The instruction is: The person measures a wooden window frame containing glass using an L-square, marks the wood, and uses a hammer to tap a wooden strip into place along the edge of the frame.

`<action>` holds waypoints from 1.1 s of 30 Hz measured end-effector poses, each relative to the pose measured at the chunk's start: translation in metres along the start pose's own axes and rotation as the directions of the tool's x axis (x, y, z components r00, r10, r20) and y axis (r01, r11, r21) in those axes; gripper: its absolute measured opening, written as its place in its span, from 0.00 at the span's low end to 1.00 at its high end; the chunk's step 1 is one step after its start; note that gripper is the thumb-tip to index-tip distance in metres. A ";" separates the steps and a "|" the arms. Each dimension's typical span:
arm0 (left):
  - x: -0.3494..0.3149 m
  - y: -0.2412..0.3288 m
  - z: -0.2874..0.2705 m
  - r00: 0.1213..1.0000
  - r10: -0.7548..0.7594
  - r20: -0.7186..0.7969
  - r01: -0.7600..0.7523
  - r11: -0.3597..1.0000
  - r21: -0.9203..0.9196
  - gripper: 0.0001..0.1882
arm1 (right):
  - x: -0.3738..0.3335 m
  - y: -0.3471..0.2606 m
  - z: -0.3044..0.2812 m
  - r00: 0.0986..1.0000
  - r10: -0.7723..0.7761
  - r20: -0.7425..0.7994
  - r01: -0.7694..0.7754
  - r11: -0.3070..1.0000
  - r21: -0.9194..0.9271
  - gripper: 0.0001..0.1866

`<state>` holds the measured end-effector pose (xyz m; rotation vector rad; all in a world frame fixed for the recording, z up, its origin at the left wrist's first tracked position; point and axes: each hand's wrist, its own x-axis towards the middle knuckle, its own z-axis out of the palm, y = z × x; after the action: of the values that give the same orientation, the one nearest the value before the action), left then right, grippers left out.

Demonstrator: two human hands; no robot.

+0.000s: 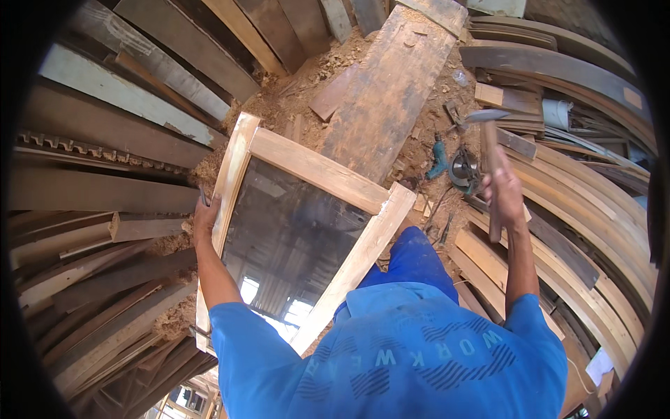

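A pale wooden window frame point(317, 165) with a dark, reflective glass pane point(296, 216) leans tilted in front of me, its lower left part hidden by my left arm. At the frame's outer left edge, my left hand point(207, 213) is closed, and a slim dark metal piece point(203, 193) sticks up from its fingers; its kind is unclear. Raised off to the right, my right hand point(504, 192) grips the wooden handle of a hammer point(490, 143). The hammer's metal head points up and away from the frame. A second small metal piece point(195, 331) protrudes from the frame's lower left side.
A long worn plank bench point(391, 91) runs away beyond the frame. Wood shavings point(328, 66) cover the floor. A teal drill point(438, 159) and a circular saw point(463, 171) lie right of the bench. Stacked boards point(98, 188) crowd the left, with more boards point(579, 209) at right.
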<state>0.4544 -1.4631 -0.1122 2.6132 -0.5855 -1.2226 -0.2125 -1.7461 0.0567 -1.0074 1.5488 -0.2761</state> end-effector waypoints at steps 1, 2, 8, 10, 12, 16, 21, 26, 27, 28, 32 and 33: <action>0.004 0.002 -0.001 0.997 -0.063 0.046 0.061 0.997 0.039 0.55 | 0.007 -0.002 -0.002 0.981 -0.100 -0.168 0.108 0.993 0.039 0.31; 0.005 -0.004 0.002 0.997 -0.062 0.044 0.060 0.997 0.040 0.55 | 0.011 -0.001 -0.004 0.924 -0.191 -0.331 0.222 0.973 0.059 0.30; 0.007 -0.038 0.017 0.915 0.174 -0.364 -0.099 0.971 0.216 0.44 | -0.014 0.015 0.022 0.919 0.149 0.365 0.028 0.899 -0.437 0.27; 0.006 -0.010 0.014 0.991 0.117 -0.059 -0.117 0.993 0.000 0.60 | -0.005 -0.004 0.009 0.993 -0.065 0.095 0.089 0.959 -0.269 0.27; 0.002 -0.020 0.008 0.991 0.081 -0.108 -0.077 0.996 0.044 0.59 | 0.024 0.000 -0.011 0.975 -0.171 -0.143 0.147 0.975 -0.165 0.27; 0.000 -0.005 0.009 0.988 0.089 -0.128 -0.075 0.991 0.112 0.57 | 0.010 0.091 -0.004 0.990 -0.135 -0.034 0.112 0.918 -0.380 0.27; -0.007 -0.006 0.005 0.980 0.058 -0.189 -0.041 0.995 0.089 0.57 | 0.005 0.017 0.006 0.984 -0.092 0.152 0.132 0.950 -0.283 0.26; -0.014 0.013 0.011 0.984 0.083 -0.160 -0.067 0.992 0.102 0.57 | 0.007 0.070 0.005 0.951 -0.305 -0.056 0.248 0.856 -0.454 0.29; -0.015 0.019 0.012 0.985 0.058 -0.165 -0.039 0.992 0.117 0.57 | -0.011 0.091 0.013 0.899 -0.402 0.177 0.431 0.727 -0.535 0.29; -0.020 0.014 0.014 0.986 0.021 -0.163 0.002 0.990 0.141 0.57 | -0.025 0.086 0.025 0.794 -0.465 0.392 0.608 0.579 -0.543 0.30; -0.012 -0.025 0.005 0.989 0.024 -0.144 -0.007 0.993 0.119 0.58 | -0.010 -0.003 0.053 0.910 0.011 0.414 0.150 0.923 -0.354 0.33; -0.013 -0.010 0.012 0.986 0.038 -0.160 -0.018 0.992 0.126 0.57 | -0.001 -0.006 0.056 0.933 -0.066 0.354 0.168 0.949 -0.266 0.33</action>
<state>0.4401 -1.4487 -0.1140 2.7623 -0.6847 -0.9830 -0.1601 -1.7295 0.0467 -1.3086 1.2329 0.0502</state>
